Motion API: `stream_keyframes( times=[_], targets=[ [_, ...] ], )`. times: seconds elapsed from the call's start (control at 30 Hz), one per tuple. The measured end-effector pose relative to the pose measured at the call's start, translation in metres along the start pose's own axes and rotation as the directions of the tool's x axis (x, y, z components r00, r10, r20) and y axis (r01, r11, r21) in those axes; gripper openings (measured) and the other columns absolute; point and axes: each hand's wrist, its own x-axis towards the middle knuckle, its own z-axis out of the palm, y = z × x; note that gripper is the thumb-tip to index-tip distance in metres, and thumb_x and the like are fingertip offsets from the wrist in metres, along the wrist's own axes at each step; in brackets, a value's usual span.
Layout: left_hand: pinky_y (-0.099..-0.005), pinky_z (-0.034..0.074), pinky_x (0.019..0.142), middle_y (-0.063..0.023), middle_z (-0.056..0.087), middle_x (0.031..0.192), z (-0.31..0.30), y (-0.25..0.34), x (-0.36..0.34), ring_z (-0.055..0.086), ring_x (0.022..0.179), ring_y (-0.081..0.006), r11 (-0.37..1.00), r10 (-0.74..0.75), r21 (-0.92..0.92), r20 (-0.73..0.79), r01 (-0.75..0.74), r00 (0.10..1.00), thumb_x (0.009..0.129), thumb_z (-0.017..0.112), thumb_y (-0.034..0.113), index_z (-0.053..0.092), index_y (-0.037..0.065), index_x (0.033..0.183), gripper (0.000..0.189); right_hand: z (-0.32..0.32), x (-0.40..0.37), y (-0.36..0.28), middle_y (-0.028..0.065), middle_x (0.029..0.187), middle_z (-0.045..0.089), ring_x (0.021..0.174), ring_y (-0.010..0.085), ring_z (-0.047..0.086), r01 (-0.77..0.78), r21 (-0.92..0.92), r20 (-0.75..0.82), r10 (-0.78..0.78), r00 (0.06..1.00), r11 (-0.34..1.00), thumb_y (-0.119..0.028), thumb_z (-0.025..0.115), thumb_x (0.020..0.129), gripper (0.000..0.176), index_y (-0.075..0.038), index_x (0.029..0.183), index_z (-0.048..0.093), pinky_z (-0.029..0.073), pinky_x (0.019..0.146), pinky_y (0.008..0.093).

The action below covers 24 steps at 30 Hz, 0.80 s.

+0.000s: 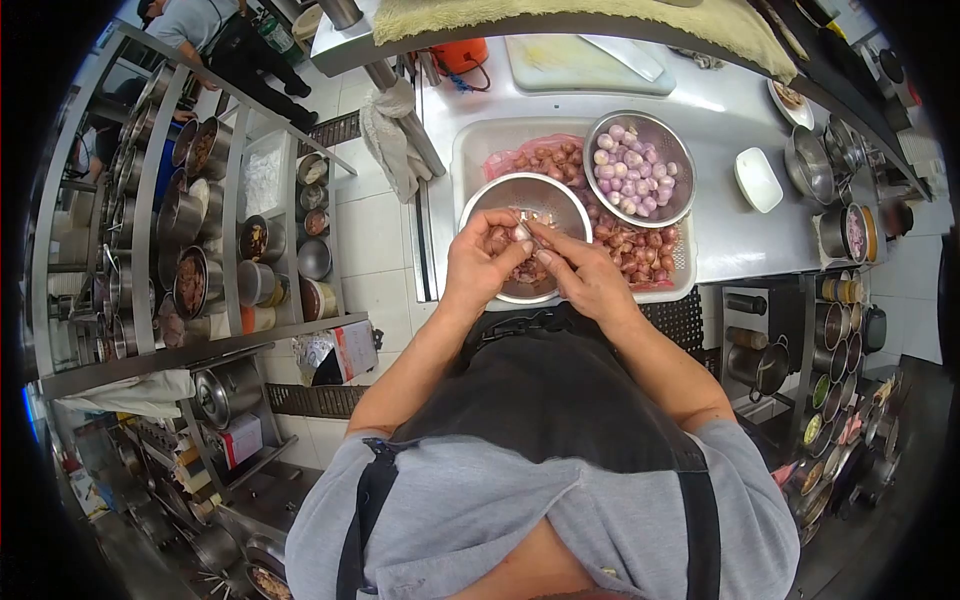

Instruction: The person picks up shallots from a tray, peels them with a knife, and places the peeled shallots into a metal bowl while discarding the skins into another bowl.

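Note:
Over a steel bowl holding skins and peelings, my two hands meet. My left hand is closed, pinching a shallot between thumb and fingers. Against it works my right hand, its fingers wrapped round what looks like a small knife, mostly hidden by the fingers. The bowl rests on a large white tray of unpeeled, brown-skinned shallots, some in red netting. Beside it, a perforated steel colander is filled with peeled, pale purple shallots.
A cutting board with a broad knife lies at the back of the steel counter. To the right stand a white dish and steel bowls. Racks of pots fill the left; another person stands beyond.

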Motion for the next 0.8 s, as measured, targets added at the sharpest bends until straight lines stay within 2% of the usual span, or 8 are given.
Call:
stream_keyframes(
  times=[0.13, 0.2, 0.3, 0.43, 0.53, 0.6, 0.7, 0.8],
  targets=[
    [-0.0268, 0.048, 0.086, -0.0084, 0.059, 0.106, 0.003, 0.002, -0.003, 0.058, 0.098, -0.0133, 1.000, -0.011, -0.018, -0.018, 0.010, 1.000, 0.083, 0.064, -0.008, 0.054, 0.000, 0.109, 0.029, 0.001, -0.001, 0.008, 0.0162, 0.104, 0.068, 0.084, 0.0258, 0.069, -0.044, 0.020, -0.013, 0.044, 0.999, 0.999, -0.017, 0.056, 0.094, 0.039, -0.008, 0.131, 0.054, 0.053, 0.073, 0.0319],
    [-0.0285, 0.047, 0.089, -0.0094, 0.061, 0.108, 0.001, 0.003, -0.002, 0.059, 0.100, -0.0148, 0.991, -0.051, -0.125, 0.039, 0.056, 0.998, 0.085, 0.063, -0.004, 0.055, 0.000, 0.110, 0.027, -0.002, 0.000, 0.010, 0.0059, 0.083, 0.066, 0.054, 0.0117, 0.057, -0.314, 0.447, 0.152, 0.275, 0.949, 0.838, -0.018, 0.054, 0.096, 0.037, -0.009, 0.132, 0.055, 0.045, 0.050, 0.0238],
    [-0.0288, 0.048, 0.086, -0.0097, 0.062, 0.107, -0.001, 0.003, 0.001, 0.060, 0.096, -0.0144, 0.949, -0.125, -0.280, 0.089, 0.145, 0.988, 0.088, 0.062, -0.003, 0.054, 0.000, 0.111, 0.025, 0.000, 0.001, 0.012, -0.0018, 0.073, 0.056, 0.045, 0.0036, 0.041, -0.337, 0.578, 0.131, 0.323, 0.937, 0.743, -0.019, 0.052, 0.098, 0.036, -0.010, 0.132, 0.055, 0.033, 0.041, 0.0191],
    [-0.0274, 0.048, 0.082, -0.0091, 0.062, 0.107, -0.007, 0.001, 0.004, 0.059, 0.095, -0.0136, 0.932, -0.150, -0.314, 0.113, 0.178, 0.982, 0.089, 0.060, -0.001, 0.054, 0.001, 0.112, 0.024, -0.003, 0.002, 0.020, -0.0005, 0.075, 0.058, 0.046, 0.0042, 0.044, -0.271, 0.527, 0.081, 0.270, 0.959, 0.806, -0.021, 0.054, 0.097, 0.038, -0.010, 0.134, 0.054, 0.035, 0.042, 0.0201],
    [-0.0252, 0.047, 0.079, -0.0089, 0.062, 0.107, -0.004, 0.003, 0.003, 0.058, 0.094, -0.0127, 0.953, -0.133, -0.260, 0.096, 0.154, 0.986, 0.090, 0.059, -0.001, 0.054, 0.001, 0.113, 0.024, -0.010, -0.002, 0.010, 0.0075, 0.085, 0.066, 0.057, 0.0106, 0.059, -0.245, 0.278, 0.076, 0.233, 0.969, 0.929, -0.022, 0.056, 0.095, 0.042, -0.010, 0.135, 0.052, 0.047, 0.053, 0.0247],
    [-0.0254, 0.048, 0.081, -0.0083, 0.061, 0.106, -0.002, 0.003, 0.002, 0.059, 0.096, -0.0127, 0.957, -0.118, -0.261, 0.060, 0.130, 0.991, 0.089, 0.060, -0.002, 0.054, 0.001, 0.112, 0.024, -0.007, -0.003, 0.005, 0.0183, 0.102, 0.068, 0.084, 0.0238, 0.069, -0.077, 0.062, -0.002, 0.077, 0.997, 0.995, -0.022, 0.058, 0.092, 0.044, -0.008, 0.134, 0.051, 0.052, 0.075, 0.0329],
    [-0.0260, 0.049, 0.084, -0.0077, 0.061, 0.104, 0.003, 0.006, 0.001, 0.059, 0.097, -0.0130, 0.959, -0.091, -0.266, 0.041, 0.099, 0.995, 0.088, 0.060, -0.003, 0.054, 0.001, 0.112, 0.025, -0.004, -0.004, 0.006, 0.0233, 0.113, 0.063, 0.104, 0.0335, 0.064, 0.030, 0.005, -0.026, -0.030, 0.999, 1.000, -0.020, 0.059, 0.091, 0.043, -0.007, 0.132, 0.053, 0.048, 0.089, 0.0375],
    [-0.0271, 0.049, 0.087, -0.0079, 0.061, 0.104, 0.001, 0.003, 0.002, 0.059, 0.098, -0.0132, 0.956, -0.090, -0.274, 0.050, 0.100, 0.995, 0.088, 0.061, -0.003, 0.053, 0.001, 0.111, 0.025, -0.003, -0.002, 0.005, 0.0227, 0.113, 0.064, 0.104, 0.0364, 0.063, 0.006, 0.020, -0.005, -0.005, 1.000, 1.000, -0.020, 0.059, 0.091, 0.041, -0.009, 0.131, 0.055, 0.048, 0.087, 0.0379]
  ],
)
